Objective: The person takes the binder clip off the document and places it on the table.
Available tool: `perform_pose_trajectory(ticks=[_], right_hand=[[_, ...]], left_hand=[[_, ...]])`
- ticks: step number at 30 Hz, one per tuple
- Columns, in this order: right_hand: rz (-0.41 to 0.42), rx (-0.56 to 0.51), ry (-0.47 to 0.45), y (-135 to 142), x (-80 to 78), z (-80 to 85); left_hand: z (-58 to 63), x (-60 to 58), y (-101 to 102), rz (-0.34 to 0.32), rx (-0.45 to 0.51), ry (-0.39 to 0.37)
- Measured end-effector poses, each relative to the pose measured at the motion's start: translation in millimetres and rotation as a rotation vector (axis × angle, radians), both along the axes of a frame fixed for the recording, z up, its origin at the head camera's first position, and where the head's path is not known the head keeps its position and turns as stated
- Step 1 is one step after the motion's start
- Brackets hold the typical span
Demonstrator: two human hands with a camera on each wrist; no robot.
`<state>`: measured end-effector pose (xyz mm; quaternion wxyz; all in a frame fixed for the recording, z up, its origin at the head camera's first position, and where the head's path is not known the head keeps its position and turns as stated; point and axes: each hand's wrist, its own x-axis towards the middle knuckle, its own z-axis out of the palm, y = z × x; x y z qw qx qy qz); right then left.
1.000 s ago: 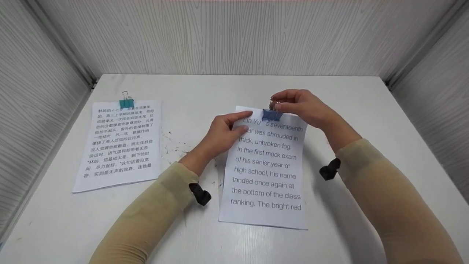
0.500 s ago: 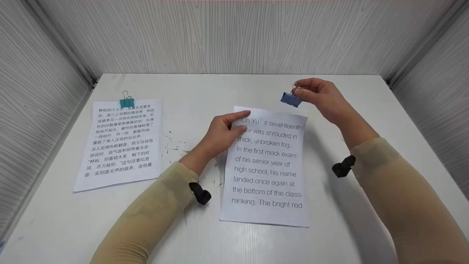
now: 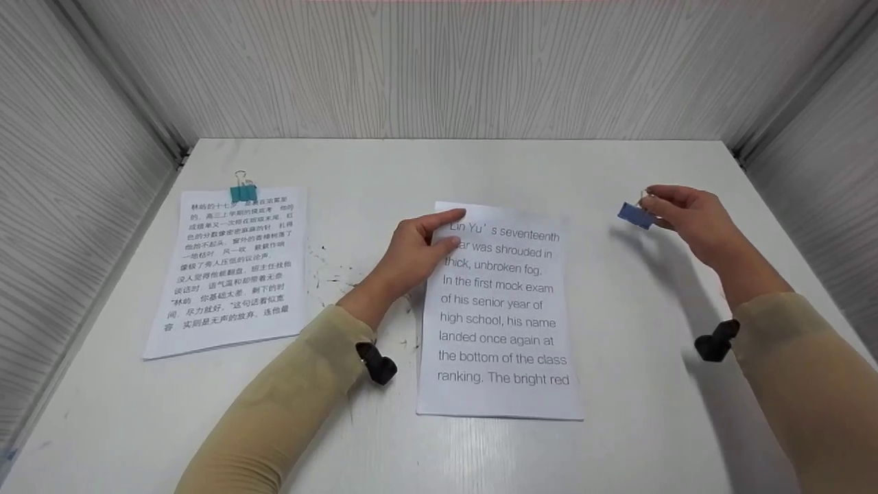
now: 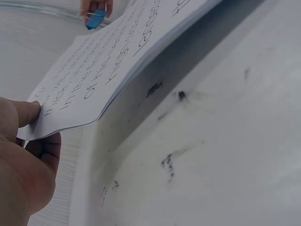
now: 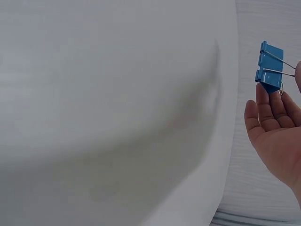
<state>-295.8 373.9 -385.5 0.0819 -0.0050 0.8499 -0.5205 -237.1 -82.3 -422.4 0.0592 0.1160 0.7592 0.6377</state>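
Observation:
My left hand (image 3: 418, 250) pinches the upper left edge of a stack of paper (image 3: 504, 322) printed in English. In the left wrist view the thumb lies on top of the sheets (image 4: 94, 80) and the curled fingers are beneath them. Off to the right, my right hand (image 3: 693, 216) holds a blue binder clip (image 3: 636, 215) by its wire handles, above the table. The right wrist view shows the clip (image 5: 271, 66) with its handles at the thumb and fingertips and no paper in it. The top edge of the English stack carries no clip.
On the left lies a second paper stack (image 3: 230, 274) printed in Chinese, with a teal binder clip (image 3: 243, 193) on its top edge. Dark marks dot the white table (image 3: 370, 446) between the stacks. Pale wood-grain walls (image 3: 453, 68) enclose the back and sides.
My right hand has pulled the blue binder clip off the English stack's top edge and carried it to the right. The left hand keeps its hold on the paper.

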Motion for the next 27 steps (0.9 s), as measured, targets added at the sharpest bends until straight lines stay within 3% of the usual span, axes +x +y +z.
perform_pose_trajectory(ticks=[6, 12, 19, 27], right_hand=[[-0.029, 0.11, -0.029, 41, 10.0, -9.6], [-0.064, 0.164, -0.052, 63, 16.5, -12.4], [-0.051, 0.202, -0.078, 68, 18.6, -15.0], [-0.036, 0.293, -0.144, 64, 13.1, -14.1]], left_hand=[[-4.8, -0.5, -4, 0.017, 0.003, -0.01], [-7.5, -1.0, -8, 0.044, -0.017, -0.026], [-10.3, -1.7, -10, 0.038, -0.018, 0.004], [-11.6, -1.6, -9, 0.052, -0.016, -0.023]])
